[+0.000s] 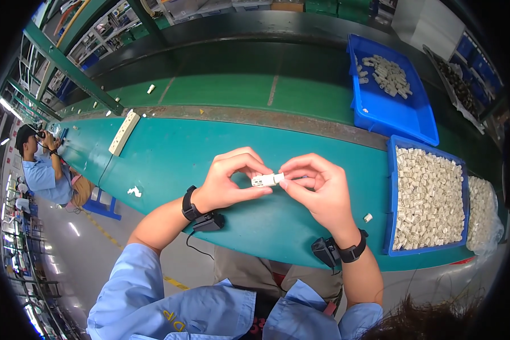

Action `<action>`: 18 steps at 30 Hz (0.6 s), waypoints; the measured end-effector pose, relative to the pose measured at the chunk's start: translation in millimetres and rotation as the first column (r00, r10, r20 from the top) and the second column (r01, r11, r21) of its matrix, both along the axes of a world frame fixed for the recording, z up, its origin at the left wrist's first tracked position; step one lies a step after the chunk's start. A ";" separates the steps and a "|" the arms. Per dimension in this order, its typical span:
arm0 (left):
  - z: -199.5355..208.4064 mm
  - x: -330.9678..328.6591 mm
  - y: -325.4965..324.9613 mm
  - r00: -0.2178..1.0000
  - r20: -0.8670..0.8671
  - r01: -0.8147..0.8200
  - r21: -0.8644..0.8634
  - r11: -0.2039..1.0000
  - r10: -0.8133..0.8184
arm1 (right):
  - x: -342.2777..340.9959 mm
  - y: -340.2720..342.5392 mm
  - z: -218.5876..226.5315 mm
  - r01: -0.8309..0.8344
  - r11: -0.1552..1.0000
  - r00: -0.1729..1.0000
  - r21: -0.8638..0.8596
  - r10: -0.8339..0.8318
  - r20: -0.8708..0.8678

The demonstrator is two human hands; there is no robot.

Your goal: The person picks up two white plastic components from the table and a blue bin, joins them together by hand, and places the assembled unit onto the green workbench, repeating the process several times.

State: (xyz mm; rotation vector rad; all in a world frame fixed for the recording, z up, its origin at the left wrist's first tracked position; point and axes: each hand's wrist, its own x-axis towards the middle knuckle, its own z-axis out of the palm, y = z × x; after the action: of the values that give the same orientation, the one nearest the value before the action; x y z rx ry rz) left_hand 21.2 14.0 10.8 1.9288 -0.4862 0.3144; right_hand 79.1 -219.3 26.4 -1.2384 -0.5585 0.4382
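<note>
Between my two hands, above the green tabletop (221, 136), is a small white slotted plastic part (264, 181). My left hand (228, 178) pinches its left end between thumb and fingers. At the part's right end, my right hand (317, 187) grips a small white cap-like piece (279, 178), which touches the slotted part. Whether the two pieces are fully joined cannot be seen. One loose white piece (368, 217) lies on the table to the right of my right hand.
A blue tray (390, 198) full of small white pieces stands at right, beside a clear bag (484, 209) of similar ones. Behind it, another blue tray (374, 122) holds longer white parts. A power strip (124, 133) lies left; a person (45, 170) sits beyond.
</note>
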 end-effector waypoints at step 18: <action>0.0 -3.1 3.3 0.996 0.070 -0.058 0.018 0.998 0.057 | -3.0 3.2 -4.3 -0.022 1.000 1.000 0.003 0.022 0.002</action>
State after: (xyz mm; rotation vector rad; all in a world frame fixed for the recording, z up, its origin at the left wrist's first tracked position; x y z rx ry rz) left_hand 18.0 17.2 10.8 1.9586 -0.4811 0.4164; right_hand 76.1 -216.1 22.1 -1.2310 -0.5746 0.4541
